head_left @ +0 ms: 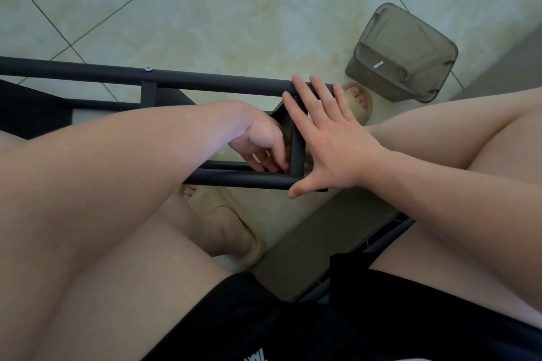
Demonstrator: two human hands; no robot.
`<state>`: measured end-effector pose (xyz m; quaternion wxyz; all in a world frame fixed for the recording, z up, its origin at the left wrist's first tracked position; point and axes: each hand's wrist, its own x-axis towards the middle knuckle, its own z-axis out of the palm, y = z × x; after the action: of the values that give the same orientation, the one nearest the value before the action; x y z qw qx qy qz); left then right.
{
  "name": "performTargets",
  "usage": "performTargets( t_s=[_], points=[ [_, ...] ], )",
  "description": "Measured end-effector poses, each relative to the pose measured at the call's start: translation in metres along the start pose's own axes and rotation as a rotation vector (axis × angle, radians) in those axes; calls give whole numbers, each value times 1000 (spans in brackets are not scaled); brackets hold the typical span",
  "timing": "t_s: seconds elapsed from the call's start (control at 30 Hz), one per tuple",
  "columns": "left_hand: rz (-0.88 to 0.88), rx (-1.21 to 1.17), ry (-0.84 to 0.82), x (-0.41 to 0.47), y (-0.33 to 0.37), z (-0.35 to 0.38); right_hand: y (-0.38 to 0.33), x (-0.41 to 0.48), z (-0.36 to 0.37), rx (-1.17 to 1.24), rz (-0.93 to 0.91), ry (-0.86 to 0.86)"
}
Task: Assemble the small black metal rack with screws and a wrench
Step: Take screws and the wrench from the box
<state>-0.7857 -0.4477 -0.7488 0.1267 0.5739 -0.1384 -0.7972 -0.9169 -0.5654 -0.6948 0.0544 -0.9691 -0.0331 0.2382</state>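
The black metal rack [205,82] lies across my knees above the tiled floor, its long tubes running left to right. A silver screw head [148,68] shows on the upper tube. My right hand [325,141] lies flat with spread, straight fingers against the rack's right end, fingertips on the upper tube and thumb at the lower tube. My left hand [261,141] reaches inside the end frame, its fingers curled at the inner corner by the short cross tube [296,152]. What those fingers hold is hidden. No wrench shows.
A translucent grey plastic container [401,53] stands on the floor at the upper right. My feet in beige slippers [359,97] rest below the rack. A dark flat panel [308,243] lies on the floor between my legs.
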Motion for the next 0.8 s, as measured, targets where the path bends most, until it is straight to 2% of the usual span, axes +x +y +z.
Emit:
performTargets(
  t_s=[0.8],
  points=[
    [14, 31, 34, 3, -2, 1, 0, 0, 0, -4, 3, -12]
  ],
)
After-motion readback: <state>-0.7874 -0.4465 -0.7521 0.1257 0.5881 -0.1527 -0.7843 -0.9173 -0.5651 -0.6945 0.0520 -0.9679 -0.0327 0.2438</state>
